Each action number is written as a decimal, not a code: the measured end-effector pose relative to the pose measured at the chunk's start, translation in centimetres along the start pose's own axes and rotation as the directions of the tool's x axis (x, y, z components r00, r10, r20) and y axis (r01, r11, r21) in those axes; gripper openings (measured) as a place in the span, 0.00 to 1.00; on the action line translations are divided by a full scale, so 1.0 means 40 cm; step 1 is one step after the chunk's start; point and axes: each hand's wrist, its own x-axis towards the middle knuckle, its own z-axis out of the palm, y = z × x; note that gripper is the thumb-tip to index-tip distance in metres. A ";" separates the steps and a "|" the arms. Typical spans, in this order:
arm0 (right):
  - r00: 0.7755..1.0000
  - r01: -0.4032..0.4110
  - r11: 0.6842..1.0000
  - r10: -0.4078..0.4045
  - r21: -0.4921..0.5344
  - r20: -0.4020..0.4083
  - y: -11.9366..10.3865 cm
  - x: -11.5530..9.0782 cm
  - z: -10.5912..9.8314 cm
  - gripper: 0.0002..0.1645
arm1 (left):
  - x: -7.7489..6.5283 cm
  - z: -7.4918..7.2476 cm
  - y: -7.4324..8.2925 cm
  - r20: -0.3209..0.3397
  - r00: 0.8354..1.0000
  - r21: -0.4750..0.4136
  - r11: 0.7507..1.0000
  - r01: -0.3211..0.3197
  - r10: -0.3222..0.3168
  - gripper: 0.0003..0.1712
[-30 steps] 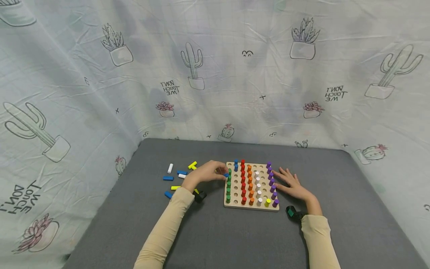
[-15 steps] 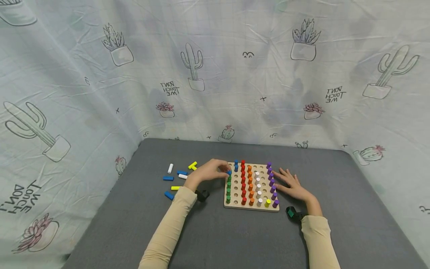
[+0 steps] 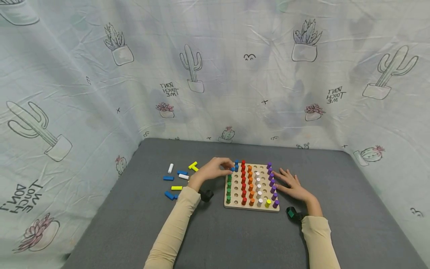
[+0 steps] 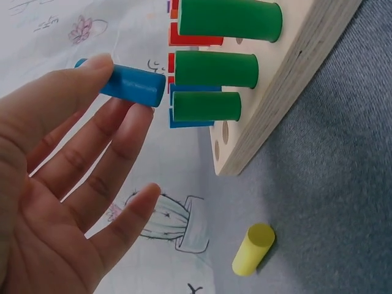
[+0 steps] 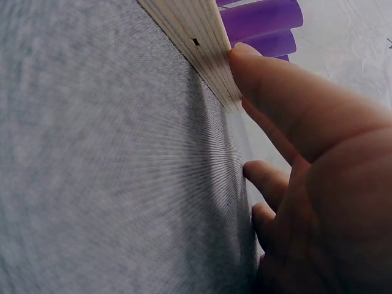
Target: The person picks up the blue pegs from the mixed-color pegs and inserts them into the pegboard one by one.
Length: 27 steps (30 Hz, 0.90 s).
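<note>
Between thumb and fingers my left hand [image 3: 215,169] pinches a blue peg [image 4: 133,84], held above the far left part of a wooden pegboard [image 3: 252,208]. Green pegs [image 4: 215,68] stand in the board's left column, close to the held peg. Beside them are two blue pegs [image 3: 236,168] at the back of the second column, then red [image 3: 243,186], orange [image 3: 251,194] and white pegs [image 3: 258,194], one yellow peg [image 3: 267,203] and a purple column [image 3: 274,196]. My right hand [image 3: 293,186] lies with spread fingers at the board's right edge, the thumb touching its side.
Left of the board, loose blue [image 3: 168,178], white [image 3: 170,168] and yellow pegs [image 3: 176,188] lie scattered on the grey table [image 3: 215,239]. A patterned cloth [image 3: 215,74] hangs behind and at both sides.
My left hand has moved slightly right and away from me over the board, carrying the blue peg from beside the green column toward the standing blue pegs. The right hand stays put.
</note>
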 end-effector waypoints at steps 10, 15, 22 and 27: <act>1.000 -0.003 1.000 0.003 0.005 0.014 0.001 -0.001 -0.002 0.37 | 0.009 0.011 -0.002 -0.055 0.998 -0.021 1.000 -0.017 0.016 0.17; 1.000 0.001 1.000 -0.001 0.006 0.013 0.003 -0.003 0.001 0.37 | 0.014 0.026 -0.013 -0.085 0.996 -0.017 1.000 -0.018 0.017 0.15; 1.000 0.005 1.000 -0.005 0.006 0.006 0.004 -0.006 0.005 0.37 | 0.019 0.042 -0.017 -0.118 0.993 -0.031 0.999 -0.034 0.030 0.14; 1.000 0.009 1.000 -0.009 -0.003 -0.002 0.002 -0.010 0.006 0.37 | 0.021 0.051 -0.015 -0.098 0.995 -0.032 0.999 -0.018 0.015 0.16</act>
